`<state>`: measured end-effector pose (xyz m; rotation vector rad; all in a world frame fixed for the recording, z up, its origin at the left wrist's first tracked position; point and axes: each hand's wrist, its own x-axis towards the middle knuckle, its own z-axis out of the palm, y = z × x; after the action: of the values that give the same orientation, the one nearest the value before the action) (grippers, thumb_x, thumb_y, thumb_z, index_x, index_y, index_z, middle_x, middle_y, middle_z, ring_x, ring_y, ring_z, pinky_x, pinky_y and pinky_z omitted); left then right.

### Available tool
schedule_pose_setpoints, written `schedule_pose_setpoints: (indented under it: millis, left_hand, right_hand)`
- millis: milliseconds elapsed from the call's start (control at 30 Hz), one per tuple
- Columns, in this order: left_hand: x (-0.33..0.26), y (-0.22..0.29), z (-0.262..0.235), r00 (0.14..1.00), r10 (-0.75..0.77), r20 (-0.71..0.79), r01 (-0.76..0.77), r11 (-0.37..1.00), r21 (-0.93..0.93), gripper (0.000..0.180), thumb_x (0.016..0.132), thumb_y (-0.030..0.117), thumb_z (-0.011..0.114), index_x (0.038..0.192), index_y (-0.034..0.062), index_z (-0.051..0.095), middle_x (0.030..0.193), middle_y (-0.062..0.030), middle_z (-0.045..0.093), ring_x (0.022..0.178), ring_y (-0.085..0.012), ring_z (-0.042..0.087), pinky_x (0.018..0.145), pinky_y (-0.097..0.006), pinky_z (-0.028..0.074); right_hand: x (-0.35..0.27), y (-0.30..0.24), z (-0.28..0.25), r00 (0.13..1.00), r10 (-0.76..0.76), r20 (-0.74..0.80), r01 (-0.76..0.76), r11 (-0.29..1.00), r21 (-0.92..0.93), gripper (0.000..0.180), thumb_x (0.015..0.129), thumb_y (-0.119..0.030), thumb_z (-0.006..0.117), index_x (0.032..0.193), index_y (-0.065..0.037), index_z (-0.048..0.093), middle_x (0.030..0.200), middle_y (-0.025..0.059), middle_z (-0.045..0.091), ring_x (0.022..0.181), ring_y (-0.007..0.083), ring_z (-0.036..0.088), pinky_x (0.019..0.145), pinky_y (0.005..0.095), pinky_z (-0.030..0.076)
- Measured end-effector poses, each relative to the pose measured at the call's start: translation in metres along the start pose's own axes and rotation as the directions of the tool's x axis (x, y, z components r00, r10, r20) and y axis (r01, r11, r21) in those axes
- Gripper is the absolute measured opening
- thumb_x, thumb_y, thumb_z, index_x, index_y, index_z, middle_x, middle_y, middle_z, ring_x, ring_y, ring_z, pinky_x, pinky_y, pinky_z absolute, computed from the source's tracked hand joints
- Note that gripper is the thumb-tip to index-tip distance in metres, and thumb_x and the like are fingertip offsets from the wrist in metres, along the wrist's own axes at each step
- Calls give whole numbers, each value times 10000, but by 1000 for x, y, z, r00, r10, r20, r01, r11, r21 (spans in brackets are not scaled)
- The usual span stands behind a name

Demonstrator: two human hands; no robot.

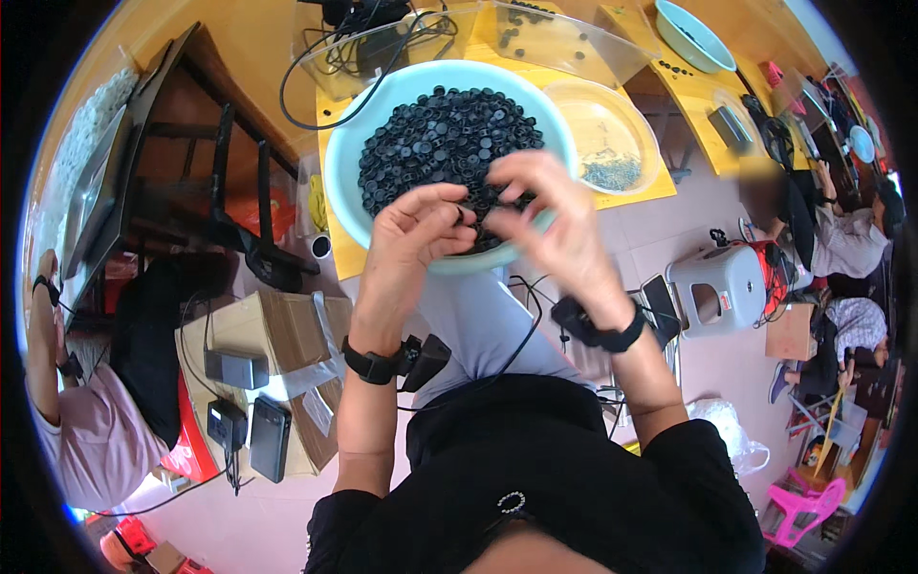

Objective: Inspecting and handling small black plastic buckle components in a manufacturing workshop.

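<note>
A large pale-green basin (344,196) stands on the wooden table, heaped with small round black caps (440,134). Above its near edge, my left hand (416,234) pinches one small black piece, apparently a cap, between thumb and fingers. My right hand (550,215) hovers over the near right side of the heap, close to the left one. Its fingers are bent and smeared by motion, so anything between them cannot be made out. Right of the basin sits a round clear tray (612,110) holding many tiny silvery parts (612,172).
A clear plastic bin (574,43) with a few black caps stands behind the basin, near tangled black cables (382,38). Cardboard boxes (296,335) carrying black devices are at left. A grey stool (717,292) stands at right. Other people sit on both sides.
</note>
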<state>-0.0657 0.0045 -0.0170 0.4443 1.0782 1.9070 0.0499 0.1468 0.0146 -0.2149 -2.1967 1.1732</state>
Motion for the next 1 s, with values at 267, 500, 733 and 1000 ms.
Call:
schedule_pose_setpoints:
  millis: [267,500,733,1000]
  left_hand:
    - [15,3,-15,986,132,-99,-119,985,128,151,857,84,576,991,18,602,915,-88,634,784,-128,628,719,-246,528]
    - [17,1,-20,989,108,-105,-103,994,47,128,833,87,614,942,19,610,878,-75,638,720,-108,610,667,-225,510]
    - [16,2,-20,993,88,-83,-83,995,55,135,853,110,590,951,18,600,836,-60,622,704,-111,607,655,-225,506]
    - [20,0,-25,997,50,-66,-47,998,50,127,868,110,561,965,34,595,891,-74,627,748,-120,611,707,-245,506]
  right_hand:
    - [70,79,-7,893,140,427,90,875,-475,160,705,-10,634,862,0,657,787,146,650,744,261,636,684,338,499]
    - [76,98,22,818,247,519,89,838,-539,110,672,-45,650,781,-37,655,813,164,644,825,321,620,706,390,499]
    - [74,98,31,840,236,489,94,824,-559,93,663,-104,666,739,-71,624,794,129,633,807,313,613,661,398,486]
    - [60,98,37,869,-43,492,333,787,-519,87,664,-24,567,749,-33,583,830,147,603,806,335,592,688,424,479]
